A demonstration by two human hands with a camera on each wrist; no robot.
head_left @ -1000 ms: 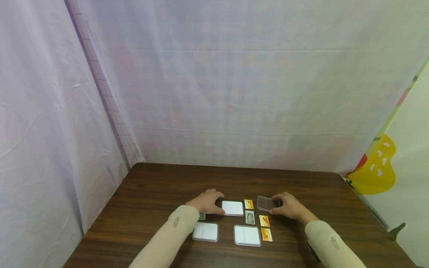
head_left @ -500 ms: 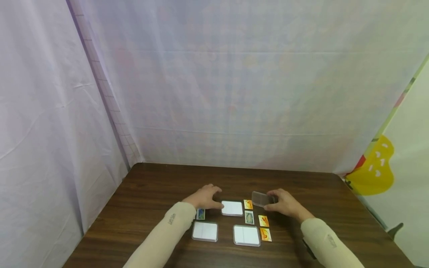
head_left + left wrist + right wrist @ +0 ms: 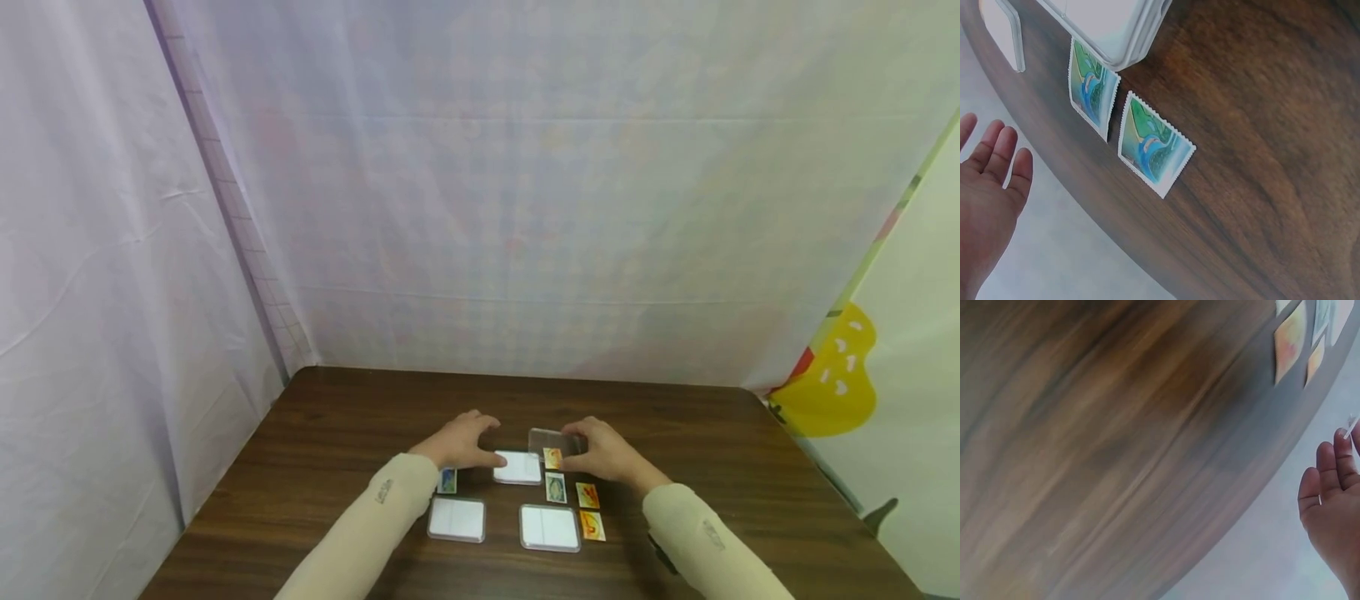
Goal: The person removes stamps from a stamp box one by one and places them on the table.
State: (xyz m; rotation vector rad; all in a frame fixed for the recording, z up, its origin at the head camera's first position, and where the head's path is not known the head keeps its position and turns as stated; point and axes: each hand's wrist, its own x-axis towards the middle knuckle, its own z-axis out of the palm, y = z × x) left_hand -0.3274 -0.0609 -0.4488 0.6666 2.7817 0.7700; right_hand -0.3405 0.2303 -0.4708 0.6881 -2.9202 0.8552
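Observation:
My right hand [image 3: 606, 452] grips a clear plastic lid [image 3: 538, 437] by its right end, tilted in the air above an orange stamp [image 3: 552, 457]. To the left of the lid lies a flat clear case with a white insert [image 3: 517, 469]. My left hand [image 3: 463, 442] is at that case's left side, thumb by its edge; whether it touches cannot be told. In the left wrist view the left fingers [image 3: 999, 147] are loosely extended. Two blue-green stamps [image 3: 1155, 147] lie on the table there. Fingertips of the right hand [image 3: 1335, 481] appear in the right wrist view.
Two more white-insert cases, left [image 3: 457, 520] and right [image 3: 550, 528], lie nearer on the brown table [image 3: 375, 400]. A grey-green stamp [image 3: 555, 487] and two orange stamps, upper [image 3: 588, 496] and lower [image 3: 592, 526], lie right of centre. A pale curtain [image 3: 510, 208] hangs behind.
My right hand has lifted the clear lid and carried it left toward the far case. My left hand has drawn back slightly from that case, then stayed nearly still.

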